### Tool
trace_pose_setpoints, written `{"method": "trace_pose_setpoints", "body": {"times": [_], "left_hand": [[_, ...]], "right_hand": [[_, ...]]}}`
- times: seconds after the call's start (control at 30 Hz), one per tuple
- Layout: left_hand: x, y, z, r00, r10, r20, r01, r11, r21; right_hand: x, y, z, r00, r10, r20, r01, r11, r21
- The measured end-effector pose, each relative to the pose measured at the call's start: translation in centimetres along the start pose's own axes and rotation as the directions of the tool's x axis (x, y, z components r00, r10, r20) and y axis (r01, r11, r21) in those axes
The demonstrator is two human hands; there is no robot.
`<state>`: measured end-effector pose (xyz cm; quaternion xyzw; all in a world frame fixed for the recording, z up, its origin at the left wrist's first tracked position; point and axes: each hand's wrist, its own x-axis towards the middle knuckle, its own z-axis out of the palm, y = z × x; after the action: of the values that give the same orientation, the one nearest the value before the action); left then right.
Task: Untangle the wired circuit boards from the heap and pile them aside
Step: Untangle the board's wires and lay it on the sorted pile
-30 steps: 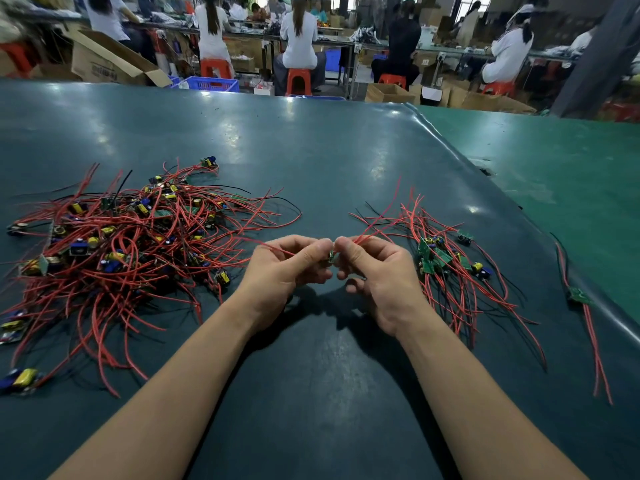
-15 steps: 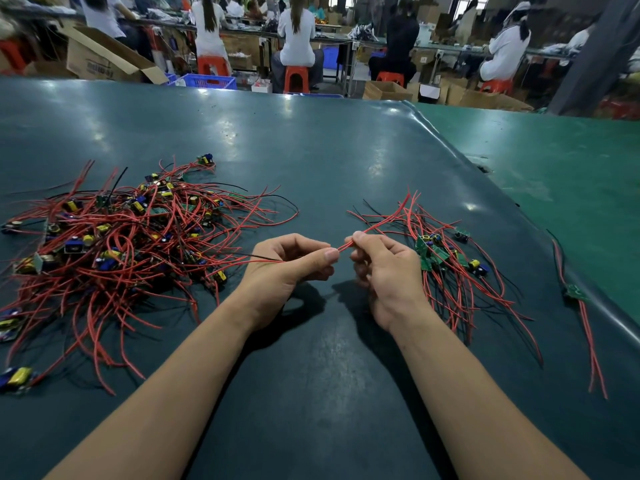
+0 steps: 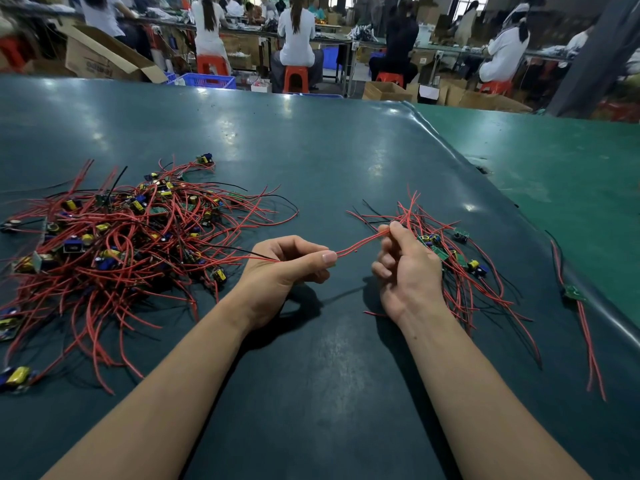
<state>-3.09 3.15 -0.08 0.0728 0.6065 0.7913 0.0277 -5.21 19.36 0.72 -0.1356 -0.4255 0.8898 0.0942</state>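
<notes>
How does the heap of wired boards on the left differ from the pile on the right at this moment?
The left heap is far larger and knotted, wires looping every way; the right pile is small, its wires lying roughly parallel. Red wires pinched by the left hand trail from the heap; the right hand pinches their far end over the pile. Both hold red-wired boards on the dark green table.

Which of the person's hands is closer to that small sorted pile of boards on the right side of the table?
The right hand: it lies against the small pile, partly over its wires. The left hand sits farther left, between the pile and the big heap.
</notes>
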Motion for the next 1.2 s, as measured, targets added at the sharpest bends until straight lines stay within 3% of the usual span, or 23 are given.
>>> {"method": "trace_pose_setpoints", "body": {"times": [0.2, 0.43, 0.67, 0.73, 0.8, 0.87, 0.97, 1.07, 1.2], "left_hand": [[-0.1, 0.1, 0.0, 0.999, -0.006, 0.033, 0.005, 1.000, 0.005], [-0.1, 0.3, -0.2, 0.999, -0.019, 0.037, 0.020, 1.000, -0.022], [0.1, 0.1, -0.1, 0.999, -0.022, 0.037, 0.024, 0.999, -0.047], [0.2, 0.1, -0.2, 1.000, -0.019, 0.011, 0.020, 0.996, -0.088], [0.5, 0.0, -0.4, 0.998, -0.015, -0.059, 0.005, 0.985, -0.172], [0.7, -0.2, -0.5, 0.993, -0.009, -0.116, -0.017, 0.974, -0.226], [0.6, -0.4, -0.4, 0.994, 0.006, -0.111, -0.024, 0.987, -0.158], [0.4, -0.4, -0.4, 0.997, 0.002, -0.081, -0.007, 0.997, -0.070], [0.4, -0.3, -0.2, 0.999, -0.007, -0.047, 0.003, 0.997, -0.078]], "right_hand": [[0.1, -0.3, -0.2, 0.995, 0.101, 0.008, -0.102, 0.987, 0.122], [0.3, -0.9, -0.4, 0.997, -0.051, -0.051, 0.055, 0.996, 0.074], [0.2, -1.2, -0.5, 0.996, 0.090, 0.005, -0.088, 0.961, 0.261], [0.2, -1.0, -0.5, 0.999, 0.042, 0.007, -0.043, 0.976, 0.214], [0.1, -0.9, -0.4, 0.999, -0.018, 0.047, 0.015, 0.998, 0.057], [-0.3, -0.3, -0.2, 0.990, 0.037, 0.136, -0.015, 0.987, -0.160], [-1.5, 1.0, 0.2, 0.943, 0.165, 0.288, -0.023, 0.898, -0.440], [-1.8, 1.4, 0.3, 0.937, 0.135, 0.322, 0.022, 0.898, -0.440], [-1.2, 0.8, 0.3, 0.977, 0.003, 0.214, 0.071, 0.939, -0.336]]}}
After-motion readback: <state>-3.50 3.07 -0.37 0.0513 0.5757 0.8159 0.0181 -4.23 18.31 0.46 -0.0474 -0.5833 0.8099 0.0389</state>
